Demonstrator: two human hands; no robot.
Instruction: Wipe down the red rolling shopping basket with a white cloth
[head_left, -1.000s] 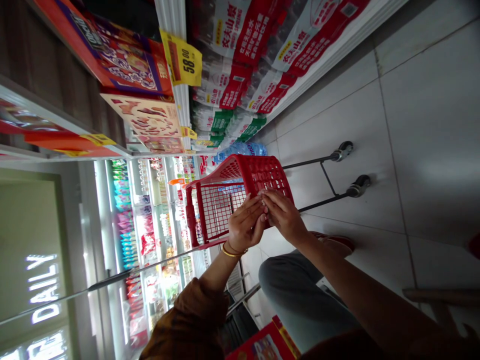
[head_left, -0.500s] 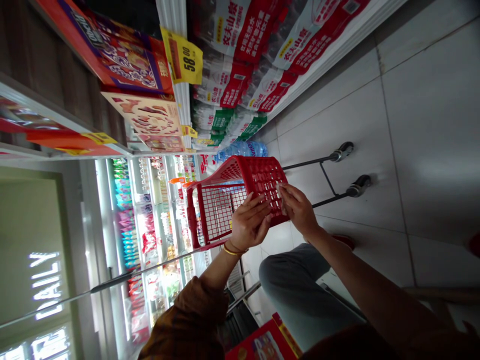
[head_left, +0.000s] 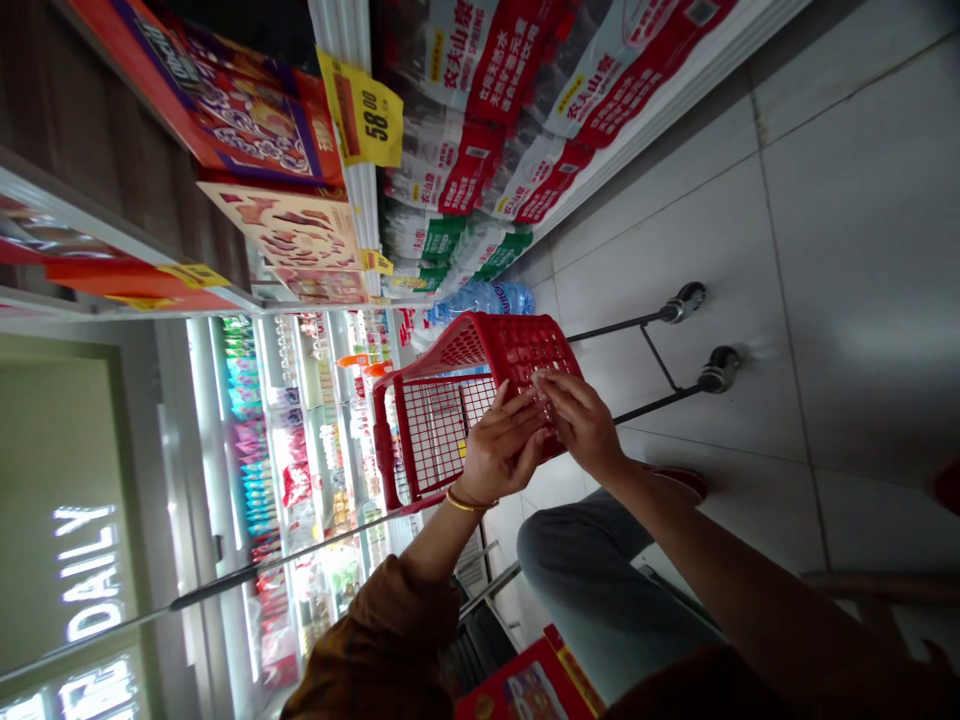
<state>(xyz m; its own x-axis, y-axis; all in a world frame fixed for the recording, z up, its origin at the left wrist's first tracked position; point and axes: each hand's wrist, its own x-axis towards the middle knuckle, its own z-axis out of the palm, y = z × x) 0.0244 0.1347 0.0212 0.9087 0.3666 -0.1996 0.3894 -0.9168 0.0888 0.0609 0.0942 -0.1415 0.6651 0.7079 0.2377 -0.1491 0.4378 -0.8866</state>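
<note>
My left hand (head_left: 504, 440), with a gold bracelet at the wrist, has its fingers stretched out and the thumb apart. From the right, my right hand (head_left: 581, 425) meets it, its extended fingertips touching or overlapping the left fingertips. I see no object in either hand. Both hands are in front of a red shopping basket cart (head_left: 525, 345) with a mesh side and cover part of it; whether they touch it, I cannot tell.
The view is turned sideways. Packs of bottled water (head_left: 450, 150) and boxed goods (head_left: 240, 120) fill shelves at the top. The cart's wheels (head_left: 718, 370) stand on the tiled floor (head_left: 862, 300). A red box (head_left: 525, 690) is at the bottom, near grey trousers (head_left: 600, 590).
My right hand has moved left, bringing its fingertips against those of my left hand. My left hand has barely moved.
</note>
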